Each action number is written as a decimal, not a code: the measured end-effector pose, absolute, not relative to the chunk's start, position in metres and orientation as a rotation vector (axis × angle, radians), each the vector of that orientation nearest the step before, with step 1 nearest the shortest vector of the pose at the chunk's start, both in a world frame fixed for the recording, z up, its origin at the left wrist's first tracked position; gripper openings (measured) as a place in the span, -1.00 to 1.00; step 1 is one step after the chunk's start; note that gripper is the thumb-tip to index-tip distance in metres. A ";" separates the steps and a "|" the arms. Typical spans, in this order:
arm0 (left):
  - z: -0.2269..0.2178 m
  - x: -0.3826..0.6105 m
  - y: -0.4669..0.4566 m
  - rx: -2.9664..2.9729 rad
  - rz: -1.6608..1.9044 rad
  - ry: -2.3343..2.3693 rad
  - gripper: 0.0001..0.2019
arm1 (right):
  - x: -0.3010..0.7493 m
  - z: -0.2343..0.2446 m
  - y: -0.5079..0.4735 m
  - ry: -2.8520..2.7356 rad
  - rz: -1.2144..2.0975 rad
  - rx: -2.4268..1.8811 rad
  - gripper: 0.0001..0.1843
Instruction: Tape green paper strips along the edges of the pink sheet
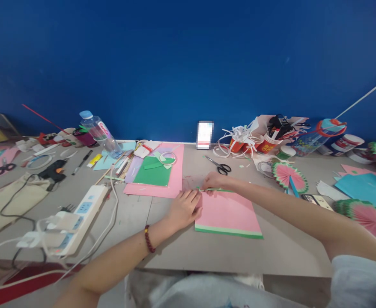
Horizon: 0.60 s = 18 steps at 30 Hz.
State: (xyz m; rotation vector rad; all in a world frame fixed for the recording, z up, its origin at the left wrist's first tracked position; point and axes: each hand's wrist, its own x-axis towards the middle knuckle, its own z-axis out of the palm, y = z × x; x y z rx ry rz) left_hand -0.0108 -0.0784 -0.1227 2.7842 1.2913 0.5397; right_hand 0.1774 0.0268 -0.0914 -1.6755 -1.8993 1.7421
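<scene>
A pink paper sheet (228,211) with a green strip along its near edge lies on the grey table (281,250) in front of me. My left hand (184,208) rests on the sheet's left edge, fingers curled and pressed down on it. My right hand (214,181) is at the sheet's far edge, fingers pinched on the fold there. A beaded bracelet (148,238) sits on my left wrist.
Black scissors (219,166) lie just beyond the right hand. Green and pink sheets (157,173) lie to the far left of it. A white power strip (79,218) with cables, a glue gun (53,169), a water bottle (100,132), red cups (255,143) and folded paper fans (289,176) surround the area.
</scene>
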 end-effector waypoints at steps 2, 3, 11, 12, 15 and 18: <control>-0.123 -0.011 -0.079 2.779 0.515 1.296 -0.59 | 0.178 -0.093 0.027 -1.917 1.743 -1.674 -0.76; -0.123 -0.011 -0.079 2.777 0.509 1.298 -0.59 | 0.179 -0.094 0.027 -1.924 1.745 -1.675 -0.76; -0.116 -0.008 -0.079 2.792 0.429 1.289 -0.61 | 0.178 -0.094 0.028 -1.929 1.748 -1.695 -0.71; -0.115 -0.008 -0.078 2.795 0.421 1.286 -0.61 | 0.177 -0.092 0.027 -1.910 1.764 -1.694 -0.71; -0.112 -0.007 -0.078 2.802 0.407 1.280 -0.62 | 0.177 -0.085 0.023 -1.832 1.827 -1.673 -0.77; -0.113 -0.007 -0.077 2.826 0.401 1.272 -0.61 | 0.180 -0.079 0.019 -1.768 1.894 -1.629 -0.84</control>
